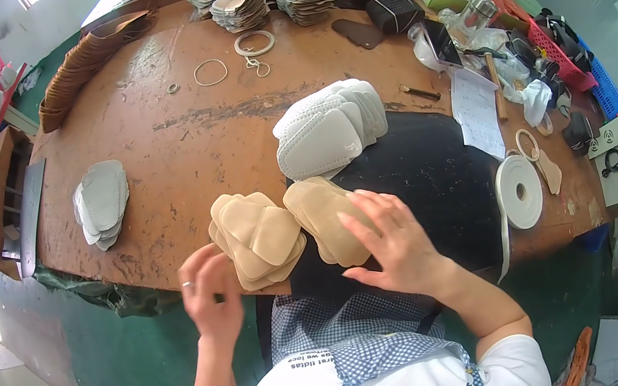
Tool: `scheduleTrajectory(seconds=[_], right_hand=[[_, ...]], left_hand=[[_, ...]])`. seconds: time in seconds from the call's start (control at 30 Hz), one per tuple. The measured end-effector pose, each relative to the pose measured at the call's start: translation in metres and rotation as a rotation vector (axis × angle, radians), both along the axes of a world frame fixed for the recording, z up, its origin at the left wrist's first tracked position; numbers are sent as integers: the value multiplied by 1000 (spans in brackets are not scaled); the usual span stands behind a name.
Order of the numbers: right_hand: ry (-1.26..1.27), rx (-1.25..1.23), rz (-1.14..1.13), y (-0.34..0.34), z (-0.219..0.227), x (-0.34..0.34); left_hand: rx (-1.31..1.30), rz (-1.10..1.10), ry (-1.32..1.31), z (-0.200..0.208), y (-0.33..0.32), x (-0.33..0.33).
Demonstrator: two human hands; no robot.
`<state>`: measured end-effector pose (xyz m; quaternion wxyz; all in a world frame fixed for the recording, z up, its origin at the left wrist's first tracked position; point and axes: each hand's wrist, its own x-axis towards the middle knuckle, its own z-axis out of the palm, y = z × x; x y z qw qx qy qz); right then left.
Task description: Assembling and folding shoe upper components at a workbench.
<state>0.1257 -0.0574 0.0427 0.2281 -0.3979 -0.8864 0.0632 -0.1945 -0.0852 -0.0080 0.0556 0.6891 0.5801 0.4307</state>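
Two stacks of beige, rounded, smooth-faced cut pieces lie side by side at the table's near edge: a left stack (258,239), fanned out, and a right stack (321,215). My left hand (212,293), with a ring on one finger, is loosely curled beside the left stack's outer edge; nothing shows in it. Over the right edge of the right stack, my right hand (396,240) is spread, its fingertips at the top piece. Just beyond lies a stack of white pieces (324,136) with dotted edges. Part of the right stack is hidden under my fingers.
A black sheet (447,177) covers the near right of the brown table (153,154). White tape roll (520,191) and paper sheet (477,114) lie farther right. A greyish stack (103,204) is at left, rolled brown material (84,67) far left, several stacks (241,10) at the back.
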Motion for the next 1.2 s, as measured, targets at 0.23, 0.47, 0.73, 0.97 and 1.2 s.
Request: scheduleTrajectory(seconds=[0.23,0.47,0.73,0.97,1.2], right_hand=[[-137,15,-105,-10,-29,-24],[-250,95,-116,-26,-34,-1],[-118,-12,-90,-20,-25,3],[304,-15,-144,8,-19,42],[808,-650,-508,30,-16,158]], left_hand=[[-292,-286,256,1,15,56],[-348,-254,306,-10,15,31],[-210,-328,399,-21,104,-11],[-71,-124,554,6,207,13],[-97,-151,201,30,152,116]])
